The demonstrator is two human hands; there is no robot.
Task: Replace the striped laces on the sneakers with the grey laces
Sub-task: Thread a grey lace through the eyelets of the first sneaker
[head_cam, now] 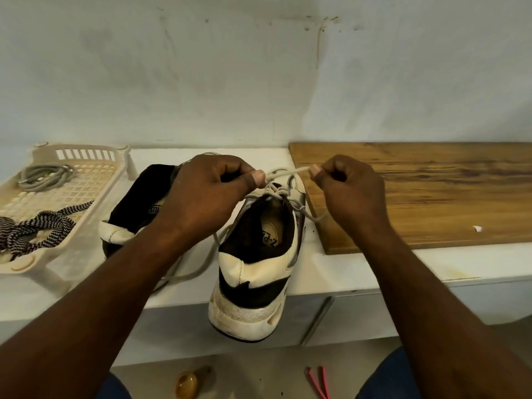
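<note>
Fingers curled, left hand (207, 194) and right hand (348, 191) each pinching the pale, seemingly grey lace (285, 171) over the near sneaker (259, 254) (heel toward camera); striped laces (37, 223) in the basket (83, 146)

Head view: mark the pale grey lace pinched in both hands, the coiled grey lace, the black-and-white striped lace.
Pale grey pinched lace (288, 171), head view, taut stretch.
Coiled grey lace (46, 175), head view, coil's middle.
Black-and-white striped lace (43, 226), head view, bunched middle.
</note>
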